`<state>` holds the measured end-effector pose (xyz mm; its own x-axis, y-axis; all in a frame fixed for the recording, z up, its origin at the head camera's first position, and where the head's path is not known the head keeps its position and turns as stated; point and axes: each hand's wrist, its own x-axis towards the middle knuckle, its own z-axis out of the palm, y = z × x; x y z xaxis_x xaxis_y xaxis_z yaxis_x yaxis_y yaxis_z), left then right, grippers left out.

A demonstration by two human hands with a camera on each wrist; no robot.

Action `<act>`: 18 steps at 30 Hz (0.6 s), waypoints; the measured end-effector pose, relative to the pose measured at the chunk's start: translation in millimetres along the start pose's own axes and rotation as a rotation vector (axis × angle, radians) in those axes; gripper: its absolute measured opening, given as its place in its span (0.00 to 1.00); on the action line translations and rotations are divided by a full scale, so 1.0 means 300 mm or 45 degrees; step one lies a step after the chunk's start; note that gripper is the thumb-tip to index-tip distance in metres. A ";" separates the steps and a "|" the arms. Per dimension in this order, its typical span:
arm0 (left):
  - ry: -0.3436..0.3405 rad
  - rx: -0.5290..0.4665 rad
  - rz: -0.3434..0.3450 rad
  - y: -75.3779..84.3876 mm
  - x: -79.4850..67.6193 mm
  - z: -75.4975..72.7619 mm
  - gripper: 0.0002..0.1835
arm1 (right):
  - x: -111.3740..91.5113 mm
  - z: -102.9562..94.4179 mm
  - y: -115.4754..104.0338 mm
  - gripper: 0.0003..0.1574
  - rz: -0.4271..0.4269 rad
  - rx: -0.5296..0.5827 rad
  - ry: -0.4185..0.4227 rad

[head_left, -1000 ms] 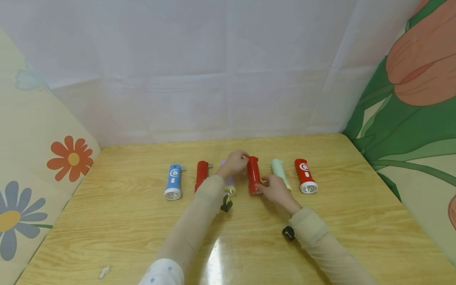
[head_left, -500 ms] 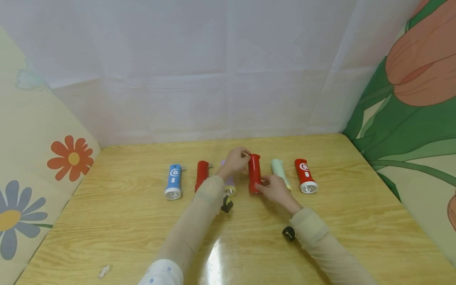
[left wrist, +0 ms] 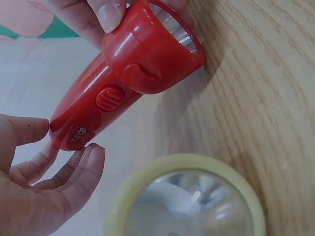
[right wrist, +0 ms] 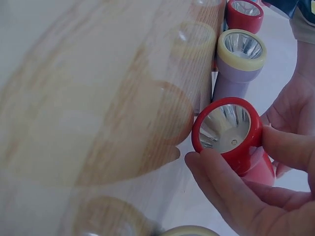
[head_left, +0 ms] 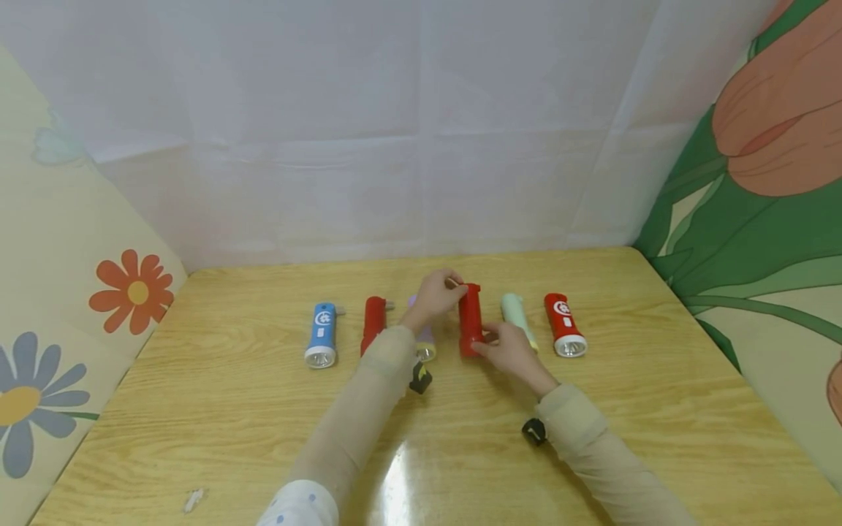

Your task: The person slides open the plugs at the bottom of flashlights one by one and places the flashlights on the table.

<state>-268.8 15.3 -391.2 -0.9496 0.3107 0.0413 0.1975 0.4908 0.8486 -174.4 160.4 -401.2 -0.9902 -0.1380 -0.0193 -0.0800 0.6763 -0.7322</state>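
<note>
A red flashlight (head_left: pixel 470 321) lies in the middle of a row of flashlights, its lens end toward me. My left hand (head_left: pixel 437 298) pinches its tail end between thumb and fingers. At the head end, my right hand (head_left: pixel 514 352) grips the rim. In the left wrist view the red flashlight (left wrist: pixel 123 73) shows a ribbed switch and a small white mark near the tail. The right wrist view looks into its reflector (right wrist: pixel 226 129). A lilac flashlight (head_left: pixel 426 343) with a pale yellow rim lies just left, partly hidden by my left hand.
On the wood-grain table (head_left: pixel 263 424), a blue flashlight (head_left: pixel 321 332) and another red one (head_left: pixel 373 321) with plug prongs out lie to the left. A mint green flashlight (head_left: pixel 517 314) and a red-and-white one (head_left: pixel 563 325) lie to the right. A white cloth backdrop (head_left: pixel 421 183) stands behind.
The red flashlight between my hands has shifted slightly away from me, and its lens no longer shows in the head view. My left hand moved slightly with its tail; the other flashlights stayed put.
</note>
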 end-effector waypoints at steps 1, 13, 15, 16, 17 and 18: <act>0.004 0.003 0.002 0.001 -0.001 -0.001 0.09 | 0.001 0.000 0.001 0.26 0.003 0.004 -0.003; 0.055 -0.047 0.016 0.031 -0.029 -0.007 0.10 | 0.004 -0.002 0.007 0.27 0.028 0.052 -0.028; 0.068 -0.043 0.027 0.032 -0.031 -0.007 0.09 | 0.004 -0.002 0.009 0.28 0.029 0.057 -0.027; 0.074 -0.045 0.035 0.033 -0.032 -0.006 0.09 | 0.005 -0.001 0.010 0.28 0.032 0.061 -0.024; 0.081 -0.049 0.045 0.033 -0.032 -0.005 0.09 | 0.006 -0.001 0.012 0.28 0.030 0.067 -0.022; 0.086 -0.054 0.053 0.033 -0.032 -0.005 0.09 | 0.006 -0.001 0.014 0.28 0.029 0.071 -0.022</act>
<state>-258.0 16.1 -382.5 -0.9554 0.2735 0.1111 0.2276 0.4432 0.8671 -176.5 163.3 -404.1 -0.9896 -0.1355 -0.0480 -0.0501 0.6383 -0.7681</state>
